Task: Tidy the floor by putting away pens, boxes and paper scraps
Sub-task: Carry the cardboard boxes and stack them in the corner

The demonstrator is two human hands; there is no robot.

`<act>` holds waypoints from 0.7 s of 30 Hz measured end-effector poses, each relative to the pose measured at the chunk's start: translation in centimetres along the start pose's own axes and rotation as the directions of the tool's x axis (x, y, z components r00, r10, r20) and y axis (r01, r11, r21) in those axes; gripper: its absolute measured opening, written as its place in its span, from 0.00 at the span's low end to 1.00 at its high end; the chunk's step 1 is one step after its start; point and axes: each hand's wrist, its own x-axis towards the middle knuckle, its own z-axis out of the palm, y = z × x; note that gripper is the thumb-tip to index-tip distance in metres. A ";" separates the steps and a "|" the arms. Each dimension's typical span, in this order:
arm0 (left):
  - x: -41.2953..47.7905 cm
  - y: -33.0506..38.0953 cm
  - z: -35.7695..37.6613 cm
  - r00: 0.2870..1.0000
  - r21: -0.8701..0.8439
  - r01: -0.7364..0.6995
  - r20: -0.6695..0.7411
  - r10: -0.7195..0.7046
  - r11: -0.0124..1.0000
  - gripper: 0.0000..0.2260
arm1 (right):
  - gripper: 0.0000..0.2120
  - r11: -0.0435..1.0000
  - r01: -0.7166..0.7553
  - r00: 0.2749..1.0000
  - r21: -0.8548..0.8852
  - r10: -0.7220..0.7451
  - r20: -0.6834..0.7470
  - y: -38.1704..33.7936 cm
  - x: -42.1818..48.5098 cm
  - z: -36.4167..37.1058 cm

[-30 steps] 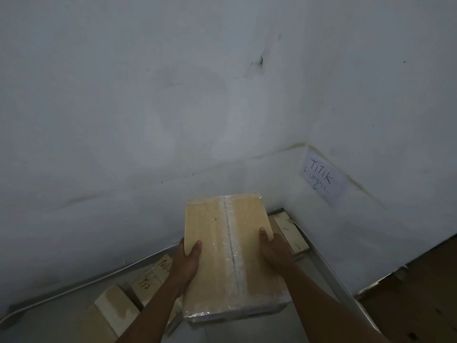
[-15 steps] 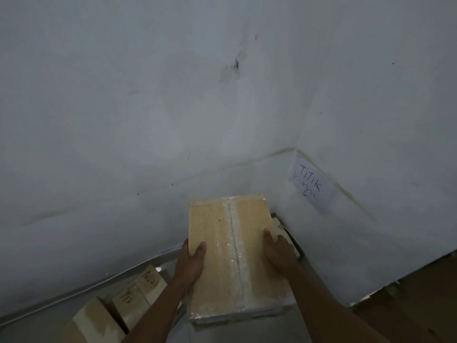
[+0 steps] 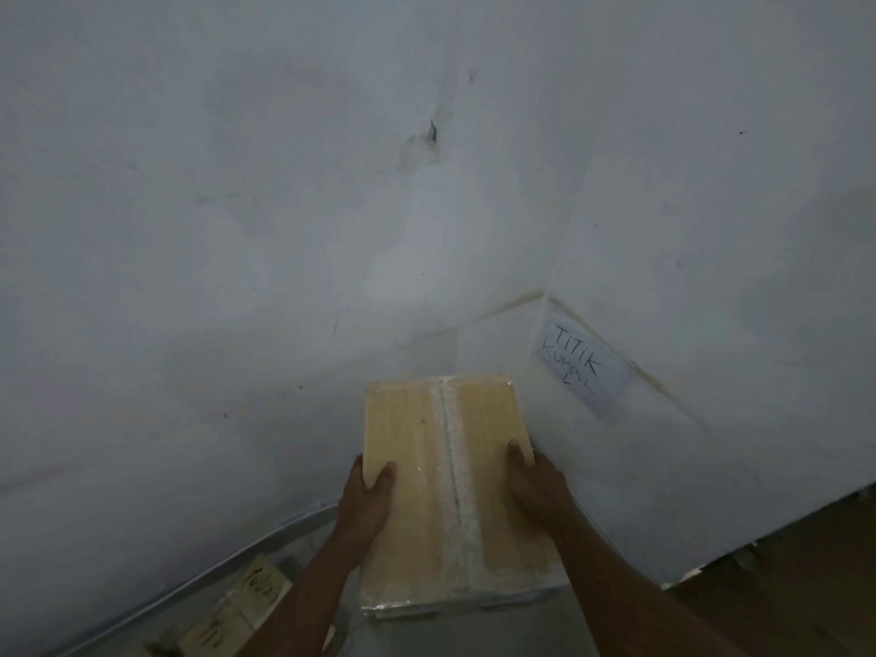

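Note:
A flat tan cardboard box [image 3: 426, 490], sealed with clear tape down its middle, is held out towards the corner of two white walls. My left hand [image 3: 365, 505] grips its left edge, thumb on top. My right hand [image 3: 535, 490] grips the right edge the same way. The box's far end points at the corner; what lies under it is hidden.
A paper label reading "TITIK KUMPUL" with a downward arrow [image 3: 576, 367] is stuck on the right wall. Small cardboard boxes with handwriting [image 3: 246, 604] lie on the floor at lower left, along a grey wall strip [image 3: 189, 580]. A dark wooden surface [image 3: 782, 585] shows at lower right.
The view has tilted up and shifted; the box, still in both hands, sits further in towards the corner. The small box seen by the right wall is now hidden.

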 end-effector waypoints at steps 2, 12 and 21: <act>0.7 0.1 0.0 1.000 0.004 -0.001 0.009 0.001 1.000 0.23 | 0.35 1.000 -0.013 1.000 -0.004 0.012 -0.016 -0.2 0.3 0.2; 2.8 0.8 0.9 0.999 -0.005 -0.025 0.025 0.025 1.000 0.23 | 0.38 1.000 -0.019 1.000 -0.006 0.019 -0.022 -0.8 2.0 -0.2; 5.0 2.3 5.2 1.000 -0.024 -0.003 -0.002 0.003 1.000 0.21 | 0.35 1.000 -0.007 1.000 -0.026 0.007 0.010 0.3 6.3 -2.5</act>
